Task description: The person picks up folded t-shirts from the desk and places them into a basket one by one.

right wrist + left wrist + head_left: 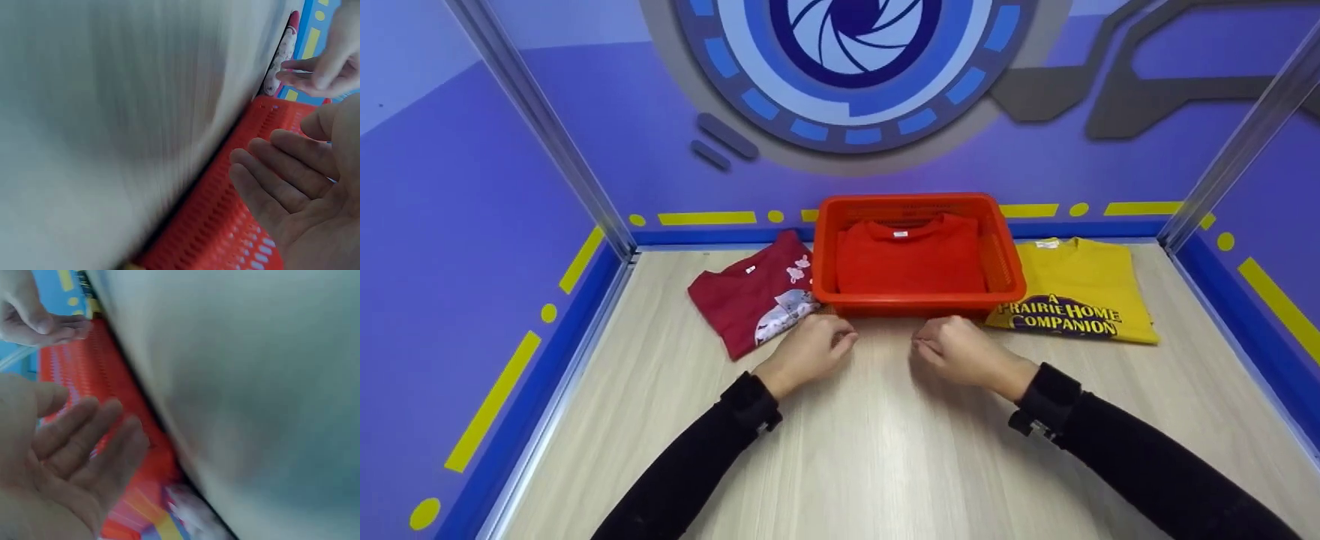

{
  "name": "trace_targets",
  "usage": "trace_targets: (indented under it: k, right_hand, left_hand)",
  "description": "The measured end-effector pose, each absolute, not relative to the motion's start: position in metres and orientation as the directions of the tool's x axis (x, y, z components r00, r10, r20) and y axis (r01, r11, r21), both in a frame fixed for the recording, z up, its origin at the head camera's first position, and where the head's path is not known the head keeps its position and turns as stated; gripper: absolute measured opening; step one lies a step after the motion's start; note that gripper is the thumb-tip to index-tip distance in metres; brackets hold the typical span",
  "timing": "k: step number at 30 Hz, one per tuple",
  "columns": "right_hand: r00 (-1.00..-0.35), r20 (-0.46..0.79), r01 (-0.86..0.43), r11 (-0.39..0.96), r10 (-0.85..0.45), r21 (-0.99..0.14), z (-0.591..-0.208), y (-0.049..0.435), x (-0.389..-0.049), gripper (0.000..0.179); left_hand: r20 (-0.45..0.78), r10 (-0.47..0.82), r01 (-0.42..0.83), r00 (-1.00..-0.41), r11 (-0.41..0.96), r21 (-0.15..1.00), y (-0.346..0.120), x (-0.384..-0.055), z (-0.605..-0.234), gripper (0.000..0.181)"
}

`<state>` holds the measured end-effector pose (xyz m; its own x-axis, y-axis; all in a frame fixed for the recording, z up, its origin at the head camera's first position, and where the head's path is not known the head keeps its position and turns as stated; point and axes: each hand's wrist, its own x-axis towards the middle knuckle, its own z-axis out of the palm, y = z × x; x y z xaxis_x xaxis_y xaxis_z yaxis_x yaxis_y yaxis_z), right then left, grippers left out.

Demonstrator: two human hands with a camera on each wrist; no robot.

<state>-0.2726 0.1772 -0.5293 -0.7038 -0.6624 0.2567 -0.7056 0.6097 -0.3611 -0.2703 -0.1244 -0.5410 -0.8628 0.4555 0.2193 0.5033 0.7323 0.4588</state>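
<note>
An orange-red plastic basket (919, 304) stands against the back wall, with a folded red T-shirt (911, 259) lying inside. Just in front of its left corner is my left hand (812, 349), fingers loosely bent and nothing in them. My right hand (964, 351) hovers before the basket's right part, also without anything in its grasp. Both wrist views show palms with relaxed, slightly curved fingers beside the perforated basket wall (211, 216). Left of the basket lies a folded dark red T-shirt (742, 300) with a pale print; to the right, a folded yellow T-shirt (1080, 281) with lettering.
The light wood tabletop (840, 465) is bounded by blue-purple panels at the back, left (450, 247) and right. Metal posts (547, 135) mark the corners. Black wrist straps (750, 401) sit on both forearms. The basket's sides overlap the neighbouring shirts in the head view.
</note>
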Motion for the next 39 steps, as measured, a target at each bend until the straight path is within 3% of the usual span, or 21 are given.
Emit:
trace_targets:
  k: [6, 11, 16, 19, 22, 29, 34, 39]
  right_hand:
    - [-0.687, 0.275, -0.721, 0.583, -0.672, -0.375, -0.543, 0.163, -0.269, 0.015]
    - [-0.688, 0.249, -0.72, 0.595, -0.682, -0.357, -0.547, 0.159, -0.266, 0.012]
    - [-0.7, 0.253, -0.71, 0.612, -0.668, -0.348, -0.547, 0.162, -0.263, 0.012]
    - [-0.706, 0.257, -0.704, 0.613, -0.66, -0.359, -0.548, 0.165, -0.263, 0.012]
    - [-0.713, 0.266, -0.696, 0.613, -0.648, -0.373, -0.548, 0.167, -0.263, 0.012]
    - [-0.758, 0.267, -0.649, 0.647, -0.596, -0.4, -0.549, 0.178, -0.263, 0.011]
    - [-0.813, 0.269, -0.581, 0.702, -0.516, -0.412, -0.551, 0.182, -0.263, 0.015]
    - [-0.834, 0.278, -0.552, 0.728, -0.477, -0.407, -0.553, 0.183, -0.262, 0.023]
  left_hand:
    - [0.299, 0.314, 0.409, -0.901, 0.844, 0.347, -0.15, -0.287, -0.556, 0.021]
    - [0.29, 0.205, 0.301, -0.935, 0.891, 0.341, -0.167, -0.311, -0.548, 0.027]
    - [0.061, 0.102, 0.116, -0.993, 0.934, 0.338, -0.187, -0.335, -0.543, 0.053]
    - [-0.112, 0.086, 0.047, -0.99, 0.949, 0.312, -0.199, -0.339, -0.544, 0.064]
    - [-0.179, 0.103, 0.049, -0.978, 0.958, 0.284, -0.21, -0.337, -0.544, 0.071]
    - [-0.135, 0.146, 0.11, -0.98, 0.963, 0.246, -0.22, -0.332, -0.553, 0.072]
    - [-0.122, 0.166, 0.136, -0.979, 0.965, 0.224, -0.225, -0.342, -0.589, 0.076]
    - [-0.133, 0.184, 0.148, -0.974, 0.958, 0.244, -0.216, -0.305, -0.564, 0.075]
